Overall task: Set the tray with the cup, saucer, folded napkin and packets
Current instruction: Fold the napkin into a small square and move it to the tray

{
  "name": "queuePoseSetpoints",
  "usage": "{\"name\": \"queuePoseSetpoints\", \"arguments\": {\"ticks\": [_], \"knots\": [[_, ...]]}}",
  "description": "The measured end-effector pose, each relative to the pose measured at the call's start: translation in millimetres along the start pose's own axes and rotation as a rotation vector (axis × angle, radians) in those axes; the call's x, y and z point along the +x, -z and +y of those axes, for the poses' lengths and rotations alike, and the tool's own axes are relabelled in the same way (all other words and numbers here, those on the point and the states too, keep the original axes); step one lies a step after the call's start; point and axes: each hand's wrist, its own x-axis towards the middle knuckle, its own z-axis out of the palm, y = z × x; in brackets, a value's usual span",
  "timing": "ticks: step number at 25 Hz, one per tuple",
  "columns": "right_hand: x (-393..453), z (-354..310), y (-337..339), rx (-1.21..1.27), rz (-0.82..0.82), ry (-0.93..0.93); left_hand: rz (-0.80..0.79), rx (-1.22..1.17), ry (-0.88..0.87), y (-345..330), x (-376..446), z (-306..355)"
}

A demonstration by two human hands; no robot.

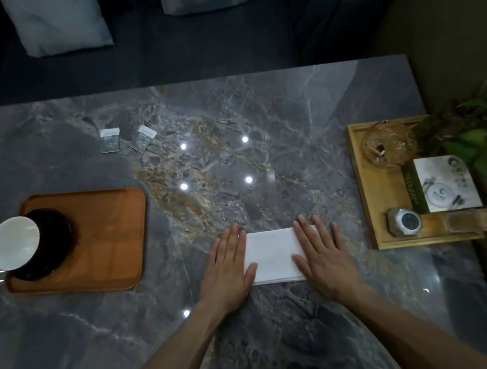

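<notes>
Fingers (230, 244) of left hand (229, 269) and right hand (321, 258) lie straight, gripping nothing, flat on folded napkin (272, 255) between them, tray (108, 240) well left.

No legible text (card (447, 185) print blurred)

Both hands flat on white folded napkin (272, 255) on marble desk (259, 109): left hand (229, 269) on its left end, right hand (320, 255) on right end; white cup (13, 242) on dark saucer (54, 239) in brown tray (108, 234) at left, two packets (126, 138) beyond it
</notes>
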Motion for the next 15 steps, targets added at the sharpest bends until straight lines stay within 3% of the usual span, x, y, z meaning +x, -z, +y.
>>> {"name": "queuePoseSetpoints", "arguments": {"ticks": [7, 15], "knots": [[6, 11, 39, 0.033, -0.008, 0.01, 0.02, 0.044, 0.025, 42, 8, -11], [18, 11, 42, 0.157, -0.025, -0.137, -0.118, -0.212, 0.327, 62, 24, -5]]}}
